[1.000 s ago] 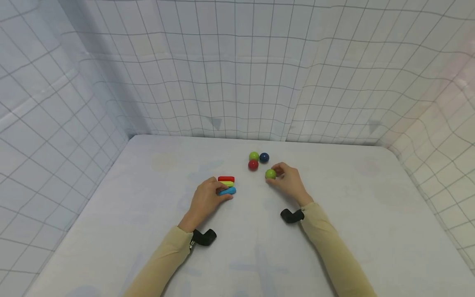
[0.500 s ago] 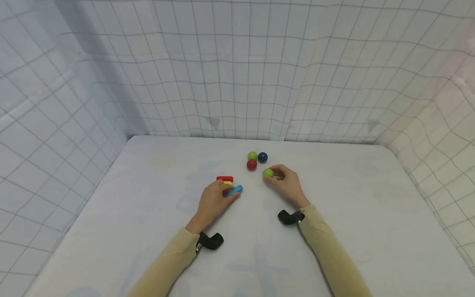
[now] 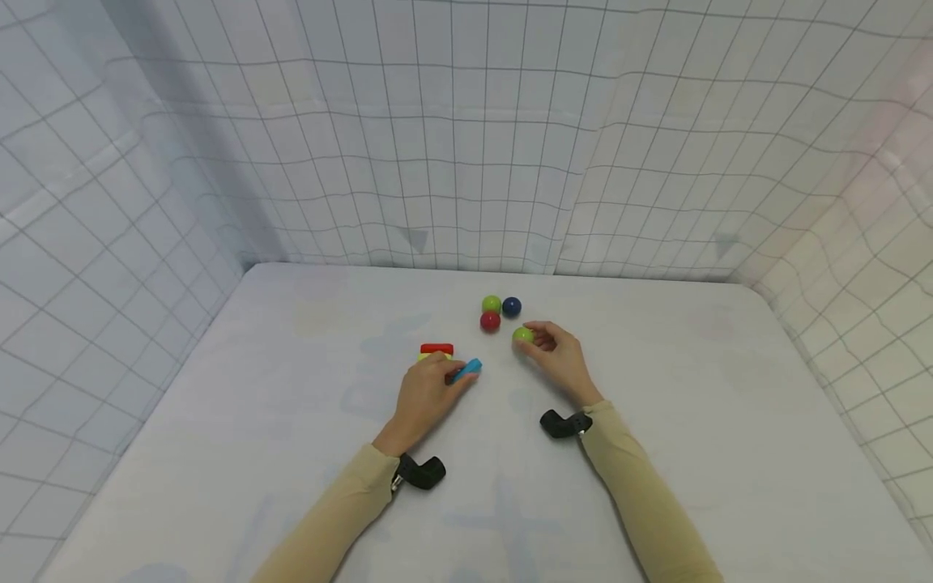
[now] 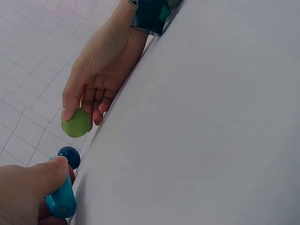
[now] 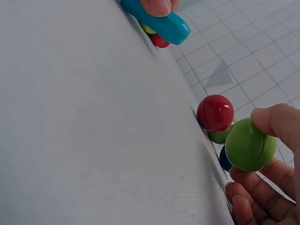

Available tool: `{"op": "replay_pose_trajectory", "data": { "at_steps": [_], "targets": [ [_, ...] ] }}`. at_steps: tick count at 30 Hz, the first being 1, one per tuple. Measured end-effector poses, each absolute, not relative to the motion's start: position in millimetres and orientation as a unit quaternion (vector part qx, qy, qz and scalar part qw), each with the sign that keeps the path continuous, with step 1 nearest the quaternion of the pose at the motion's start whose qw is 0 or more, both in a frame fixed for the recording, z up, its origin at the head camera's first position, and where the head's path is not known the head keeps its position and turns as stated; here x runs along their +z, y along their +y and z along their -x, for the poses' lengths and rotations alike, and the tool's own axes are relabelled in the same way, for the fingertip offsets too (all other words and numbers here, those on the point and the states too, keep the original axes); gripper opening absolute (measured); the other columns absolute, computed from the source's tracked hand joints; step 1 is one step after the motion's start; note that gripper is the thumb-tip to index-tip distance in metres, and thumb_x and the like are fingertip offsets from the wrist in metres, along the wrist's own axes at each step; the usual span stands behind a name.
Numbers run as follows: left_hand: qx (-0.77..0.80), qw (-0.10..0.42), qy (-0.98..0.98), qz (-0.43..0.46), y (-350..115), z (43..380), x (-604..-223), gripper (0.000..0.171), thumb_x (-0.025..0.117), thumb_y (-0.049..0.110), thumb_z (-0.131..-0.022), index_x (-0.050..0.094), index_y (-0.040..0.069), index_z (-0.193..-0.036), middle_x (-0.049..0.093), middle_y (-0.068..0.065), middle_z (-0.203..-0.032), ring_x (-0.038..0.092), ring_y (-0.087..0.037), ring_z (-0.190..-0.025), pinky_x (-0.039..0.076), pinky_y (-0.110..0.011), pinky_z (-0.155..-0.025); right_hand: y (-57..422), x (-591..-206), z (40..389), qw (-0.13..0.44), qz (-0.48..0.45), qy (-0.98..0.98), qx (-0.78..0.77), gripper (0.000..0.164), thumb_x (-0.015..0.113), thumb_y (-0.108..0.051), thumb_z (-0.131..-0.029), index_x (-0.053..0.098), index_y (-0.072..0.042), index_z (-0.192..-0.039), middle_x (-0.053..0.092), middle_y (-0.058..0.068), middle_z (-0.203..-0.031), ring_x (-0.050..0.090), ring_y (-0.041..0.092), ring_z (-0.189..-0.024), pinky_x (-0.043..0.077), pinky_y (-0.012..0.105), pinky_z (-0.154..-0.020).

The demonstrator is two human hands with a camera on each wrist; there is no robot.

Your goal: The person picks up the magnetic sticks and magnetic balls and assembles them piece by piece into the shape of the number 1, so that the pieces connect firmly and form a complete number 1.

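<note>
My left hand [image 3: 425, 395] pinches a short, rounded blue bar [image 3: 470, 369] between thumb and fingers, its far end pointing up and right. Just behind that hand lie a red bar [image 3: 436, 348] and a yellow bar, the yellow one partly covered by the fingers. With thumb and fingertips my right hand [image 3: 563, 361] holds a glossy green ball [image 5: 246, 144], which shows a seam around it in the right wrist view. Beyond it, a red ball [image 3: 490, 321], a second green ball [image 3: 492, 304] and a dark blue ball [image 3: 512, 307] sit close together on the table.
A white cloth covers the table [image 3: 306, 340]. White grid-patterned curtains [image 3: 466, 162] hang at the back and both sides. Each wrist wears a black camera mount, one on the left [image 3: 423, 472] and one on the right [image 3: 564, 423].
My left hand has drawn the blue bar away from the red and yellow bars, rightward and slightly up, tilting it. The right hand keeps the green ball, shifting slightly left in view.
</note>
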State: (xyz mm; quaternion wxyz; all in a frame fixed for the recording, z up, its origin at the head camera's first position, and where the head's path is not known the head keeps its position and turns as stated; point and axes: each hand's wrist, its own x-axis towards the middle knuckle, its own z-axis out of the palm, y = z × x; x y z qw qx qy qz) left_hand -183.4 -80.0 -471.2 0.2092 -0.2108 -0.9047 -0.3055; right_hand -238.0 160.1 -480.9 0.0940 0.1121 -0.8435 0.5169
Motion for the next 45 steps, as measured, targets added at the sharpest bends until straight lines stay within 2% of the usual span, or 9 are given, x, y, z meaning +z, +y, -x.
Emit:
{"op": "replay_pose_trajectory", "data": {
  "at_steps": [7, 17, 24, 32, 45],
  "targets": [
    [-0.314, 0.215, -0.9, 0.215, -72.2, 183.2, -471.5, 0.026, 0.078, 0.025, -0.08, 0.075, 0.002, -0.093, 0.046, 0.004, -0.064, 0.043, -0.01, -0.059, 0.034, -0.023, -0.051, 160.5, -480.3, 237.5, 0.089, -0.101, -0.852, 0.506, 0.031, 0.073, -0.021, -0.085, 0.067, -0.003, -0.109, 0.066, 0.007, -0.092, 0.059, 0.018, -0.082, 0.047, 0.026, -0.074],
    [-0.339, 0.209, -0.891, 0.218, -51.7, 186.6, -472.4, 0.026, 0.077, 0.024, -0.082, 0.075, 0.001, -0.094, 0.044, 0.004, -0.063, 0.041, -0.009, -0.058, 0.035, -0.021, -0.051, 160.2, -477.5, 236.9, 0.072, -0.114, -0.854, 0.503, 0.035, 0.072, -0.026, -0.086, 0.068, -0.005, -0.113, 0.065, 0.006, -0.092, 0.059, 0.018, -0.083, 0.048, 0.029, -0.076],
    [-0.33, 0.213, -0.892, 0.223, -37.7, 195.0, -474.7, 0.027, 0.077, 0.025, -0.082, 0.075, 0.002, -0.094, 0.046, 0.003, -0.064, 0.042, -0.01, -0.058, 0.035, -0.021, -0.052, 159.3, -477.5, 237.3, 0.072, -0.117, -0.849, 0.511, 0.032, 0.07, -0.021, -0.088, 0.066, -0.004, -0.115, 0.064, 0.008, -0.092, 0.058, 0.019, -0.083, 0.048, 0.028, -0.074],
    [-0.329, 0.224, -0.891, 0.217, -30.7, 199.3, -476.1, 0.025, 0.076, 0.025, -0.082, 0.075, 0.002, -0.093, 0.048, 0.003, -0.065, 0.042, -0.008, -0.057, 0.035, -0.022, -0.051, 158.0, -475.9, 235.3, 0.071, -0.119, -0.842, 0.521, 0.029, 0.069, -0.018, -0.088, 0.066, -0.001, -0.111, 0.065, 0.009, -0.093, 0.058, 0.02, -0.084, 0.047, 0.025, -0.074],
    [-0.323, 0.203, -0.904, 0.195, -30.6, 199.9, -475.0, 0.026, 0.073, 0.028, -0.085, 0.075, 0.004, -0.095, 0.05, 0.004, -0.065, 0.044, -0.008, -0.057, 0.035, -0.022, -0.052, 158.2, -475.0, 233.9, 0.062, -0.139, -0.839, 0.522, 0.028, 0.07, -0.019, -0.088, 0.067, -0.001, -0.109, 0.067, 0.009, -0.094, 0.061, 0.02, -0.084, 0.048, 0.029, -0.076]
  ]
}}
